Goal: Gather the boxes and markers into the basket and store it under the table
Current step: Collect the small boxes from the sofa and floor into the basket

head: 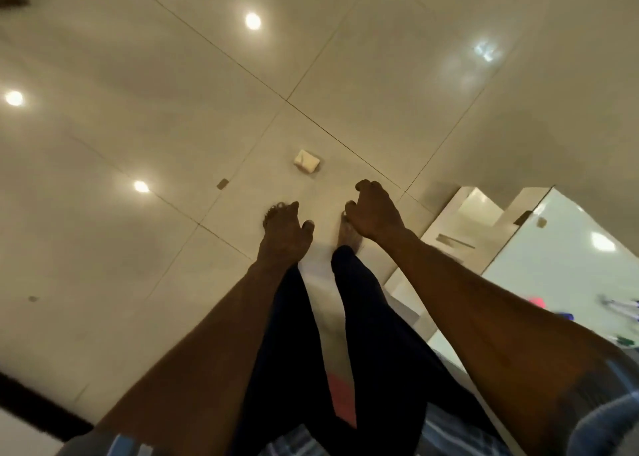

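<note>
Both the left hand (284, 229) and right hand (373, 210) are held loosely curled and empty just short of the small white cardboard box (306, 160), seemingly lowered to collect it.

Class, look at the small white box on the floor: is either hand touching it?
Apart. The head view shows bare floor tile between the white box and both the left hand and right hand, which hold nothing.

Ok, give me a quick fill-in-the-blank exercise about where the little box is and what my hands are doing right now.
1. The small white box lies on the tiled ____.
2. Both the left hand and the right hand hold ____.
3. The white table stands on the person's ____ side.

Missing words: floor; nothing; right
</note>
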